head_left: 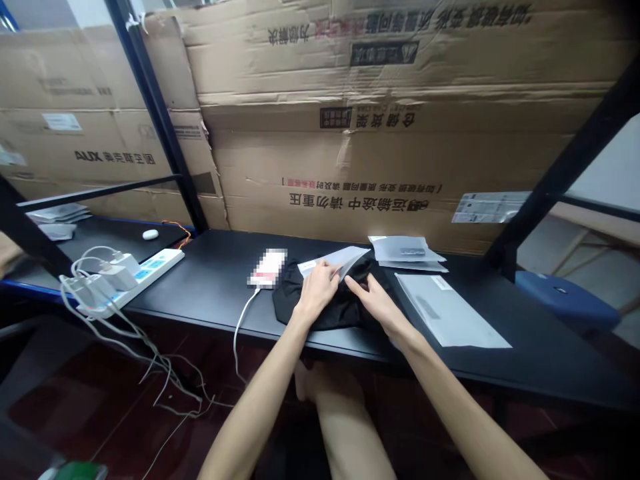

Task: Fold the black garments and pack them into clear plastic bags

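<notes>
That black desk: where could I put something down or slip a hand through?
Bare black desk lies between the power strip and the white cabled device, and right of the pale flat sleeve. It is crowded around the black cloth, under the left hand and right hand, with packets behind.

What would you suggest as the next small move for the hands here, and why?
Probably the right hand should ease the black fabric garment toward the translucent plastic sleeve, since the left hand is pinching the sleeve's edge and it already lies against the garment.
</notes>
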{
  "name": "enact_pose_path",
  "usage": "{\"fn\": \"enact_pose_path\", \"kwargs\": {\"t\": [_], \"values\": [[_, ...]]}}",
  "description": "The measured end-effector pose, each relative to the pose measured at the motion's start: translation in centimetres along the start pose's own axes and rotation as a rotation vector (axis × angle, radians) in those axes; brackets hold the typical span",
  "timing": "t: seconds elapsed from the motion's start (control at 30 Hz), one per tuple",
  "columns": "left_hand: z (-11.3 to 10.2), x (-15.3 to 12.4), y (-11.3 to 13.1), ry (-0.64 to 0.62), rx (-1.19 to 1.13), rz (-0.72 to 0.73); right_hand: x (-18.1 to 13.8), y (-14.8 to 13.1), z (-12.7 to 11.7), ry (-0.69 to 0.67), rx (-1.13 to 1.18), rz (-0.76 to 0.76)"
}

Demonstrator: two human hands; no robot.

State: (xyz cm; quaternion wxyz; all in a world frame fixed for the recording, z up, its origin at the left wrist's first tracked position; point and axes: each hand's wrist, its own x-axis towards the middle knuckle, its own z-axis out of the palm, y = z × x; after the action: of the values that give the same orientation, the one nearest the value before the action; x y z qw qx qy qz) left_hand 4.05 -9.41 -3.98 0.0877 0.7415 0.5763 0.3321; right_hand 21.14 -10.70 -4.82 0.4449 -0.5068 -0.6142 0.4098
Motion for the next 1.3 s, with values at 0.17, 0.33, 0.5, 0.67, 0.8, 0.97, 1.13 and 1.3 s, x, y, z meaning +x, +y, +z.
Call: {"fn": "enact_pose_path", "kwargs": {"t": [0.17, 0.33, 0.5, 0.67, 0.8, 0.97, 1.13, 1.3], "values": [[0.3, -0.2, 0.5, 0.044, 0.005, 0.001, 1.8, -1.9, 0.1, -0.113, 0.693, 0.149], [0.4, -0.3, 0.6, 0.083, 0.037, 0.016, 3.7, -1.7, -1.3, -0.119, 0.9, 0.226], [-0.6, 0.2, 1.6, 0.173, 0.133, -0.009, 4.4, -0.5, -3.1, -0.167, 0.949, 0.249], [-1.3, 1.8, 3.2, 0.248, 0.308, -0.056, 4.5, -0.6, -4.1, -0.084, 0.932, 0.308], [0.0, 2.2, 2.9, 0.058, 0.311, -0.131, 4.8, -0.7, -4.7, 0.025, 0.964, 0.359], [1.8, 1.9, 0.9, -0.119, 0.285, -0.112, 5.2, -0.4, -5.2, 0.104, 0.975, 0.345], [1.2, 1.9, -1.3, -0.163, 0.137, -0.005, 5.0, -0.1, -4.9, -0.015, 0.802, 0.318], [0.8, 1.7, -1.8, -0.081, 0.054, -0.002, 4.7, 0.3, -3.9, -0.093, 0.679, 0.24]]}}
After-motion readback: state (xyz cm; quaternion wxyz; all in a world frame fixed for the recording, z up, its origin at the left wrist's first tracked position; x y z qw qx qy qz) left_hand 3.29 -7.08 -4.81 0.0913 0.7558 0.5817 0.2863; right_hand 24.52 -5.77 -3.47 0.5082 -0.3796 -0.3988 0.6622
